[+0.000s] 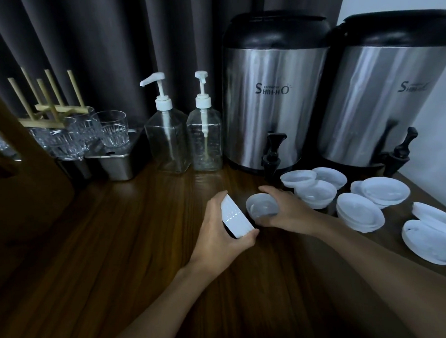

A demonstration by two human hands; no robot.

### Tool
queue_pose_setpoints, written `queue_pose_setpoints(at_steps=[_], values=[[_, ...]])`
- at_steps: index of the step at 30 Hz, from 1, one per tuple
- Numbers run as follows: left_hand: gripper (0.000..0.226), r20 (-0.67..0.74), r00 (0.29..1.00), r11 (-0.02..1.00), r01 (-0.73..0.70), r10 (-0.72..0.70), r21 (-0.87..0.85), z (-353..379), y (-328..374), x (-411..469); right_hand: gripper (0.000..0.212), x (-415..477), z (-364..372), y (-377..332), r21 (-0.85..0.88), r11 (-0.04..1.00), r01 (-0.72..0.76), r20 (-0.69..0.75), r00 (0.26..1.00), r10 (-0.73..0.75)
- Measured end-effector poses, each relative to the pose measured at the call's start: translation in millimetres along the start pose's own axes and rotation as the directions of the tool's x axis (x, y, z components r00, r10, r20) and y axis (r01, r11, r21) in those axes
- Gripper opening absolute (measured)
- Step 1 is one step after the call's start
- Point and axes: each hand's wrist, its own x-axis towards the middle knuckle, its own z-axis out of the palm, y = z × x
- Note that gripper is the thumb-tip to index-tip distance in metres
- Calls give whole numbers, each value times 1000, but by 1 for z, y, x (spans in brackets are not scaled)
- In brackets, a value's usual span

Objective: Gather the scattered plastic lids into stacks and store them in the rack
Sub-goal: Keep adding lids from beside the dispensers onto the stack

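- The left hand [219, 227] is wrapped round a short stack of lids [235, 220], thumb below and fingers over the top, holding it on edge just above the wooden counter [118, 235].
- The right hand [289, 212] cups a translucent lid [262, 208] between thumb and fingers, hollow side up, right beside that stack. I'd say it is about to be nested on.
- Most of the work looks undone. A cluster of loose lids [316, 191] lies overlapping below the steel dispensers [275, 96], and more lids [384, 192] are strewn toward the counter's right end, some half-nested in twos and threes.
- The wooden peg rack [50, 109] stands far left above the glass tumblers [113, 128], well apart from the hands. I can see no lids on it, so nothing appears stored.
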Motion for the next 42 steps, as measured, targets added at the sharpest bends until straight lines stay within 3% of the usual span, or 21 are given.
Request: queue_pose_setpoints(at_steps=[7, 11, 16, 32, 42], values=[[95, 40, 999, 1000, 5, -5, -7, -1, 3, -1, 96, -10, -5, -1, 153, 987, 56, -102, 994, -40], [88, 62, 997, 997, -44, 48, -62, -1, 8, -1, 77, -32, -10, -11, 421, 903, 80, -54, 997, -63], [89, 104, 987, 986, -114, 126, -120, 10, 17, -1, 81, -52, -8, -18, 607, 791, 78, -40, 997, -67], [88, 207, 959, 968, -150, 192, -200, 41, 41, 4, 93, -85, -21, 5, 651, 754, 92, 15, 991, -134], [97, 177, 964, 978, -182, 198, -103, 56, 26, -2, 83, -92, -5, 13, 590, 806, 55, -32, 998, -45]])
